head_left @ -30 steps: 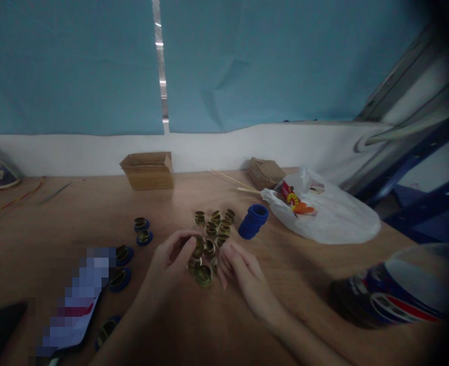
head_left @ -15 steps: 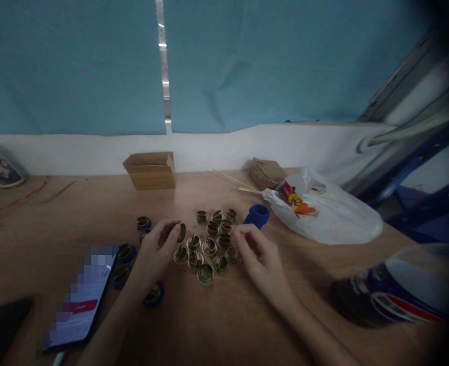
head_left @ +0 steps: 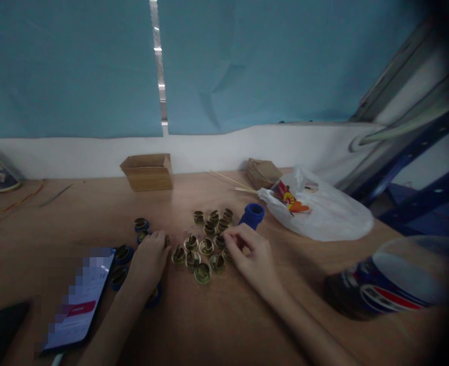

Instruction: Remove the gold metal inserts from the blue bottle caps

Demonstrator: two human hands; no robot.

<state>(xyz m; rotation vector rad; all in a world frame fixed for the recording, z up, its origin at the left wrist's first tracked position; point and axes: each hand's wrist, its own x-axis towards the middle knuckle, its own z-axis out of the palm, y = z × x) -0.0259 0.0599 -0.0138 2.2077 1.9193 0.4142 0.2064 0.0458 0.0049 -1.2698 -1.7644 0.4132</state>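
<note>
Several small brass-coloured round pieces (head_left: 206, 246) lie clustered on the wooden table (head_left: 224, 315). My left hand (head_left: 148, 260) rests at the cluster's left edge, its fingers curled round a brass piece (head_left: 167, 240) at the fingertips. My right hand (head_left: 248, 250) lies over the cluster's right side with fingers bent into a pinch; what they hold is hidden. A stack of blue rings (head_left: 252, 215) stands just behind the right hand. Blue rings with brass pieces set in them (head_left: 141, 224) lie to the left of and under my left forearm.
A phone (head_left: 78, 301) lies at the near left. An open cardboard box (head_left: 147, 172), a small brown box (head_left: 263, 173), thin wooden sticks (head_left: 230, 181) and a white plastic bag (head_left: 318, 211) stand at the back. A blue printed container (head_left: 384, 284) lies at the near right.
My left hand went from the front of the cluster out to its left with a brass piece and came down near the table. My right hand moved back to the cluster's right side, near the blue stack.
</note>
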